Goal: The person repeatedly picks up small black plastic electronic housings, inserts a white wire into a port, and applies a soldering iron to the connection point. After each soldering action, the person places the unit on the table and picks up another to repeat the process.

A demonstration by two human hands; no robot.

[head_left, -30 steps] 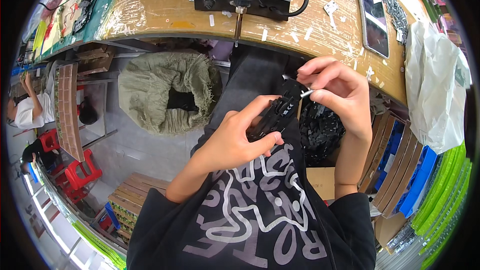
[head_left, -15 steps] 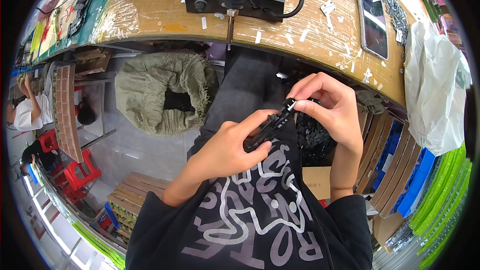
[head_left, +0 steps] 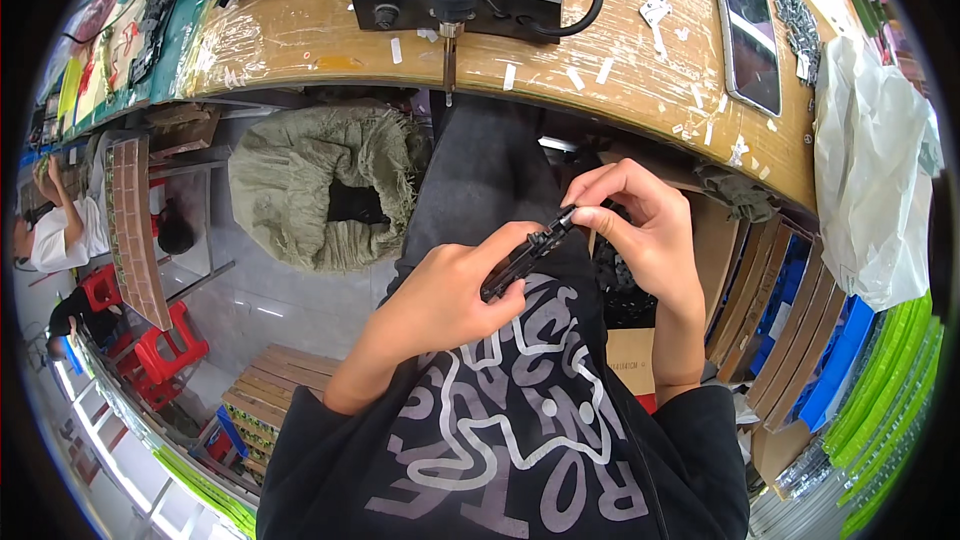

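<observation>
Two bare hands over the lap, with containers around them. The left hand (head_left: 455, 290) grips a black plastic part (head_left: 525, 262) between its thumb and curled fingers; the part slants up toward the right hand (head_left: 625, 225). The right thumb and forefinger are closed together at the part's upper end; whether a small piece is pinched between them cannot be told.

Just below the right fingers, partly hidden by the wrist, lies a heap of small black parts (head_left: 618, 292); what holds it is mostly out of sight. A tan cardboard piece (head_left: 630, 355) shows nearer the body than this heap.

Left of the left fingers and farther out, a slumped olive sack (head_left: 285, 190) gapes toward them, its mouth dark, its contents too dim to identify. Well to the right of the right fingers, a white plastic bag (head_left: 865, 190) hangs by the bench (head_left: 620, 90), contents not discernible; below it, a blue bin (head_left: 838, 352) stands against brown boards (head_left: 800, 335). Beyond the fingertips, on the bench, are a black box (head_left: 440, 0) with cables and, farther right, a phone (head_left: 748, 35) beside a pile of small metal pieces (head_left: 792, 15).
</observation>
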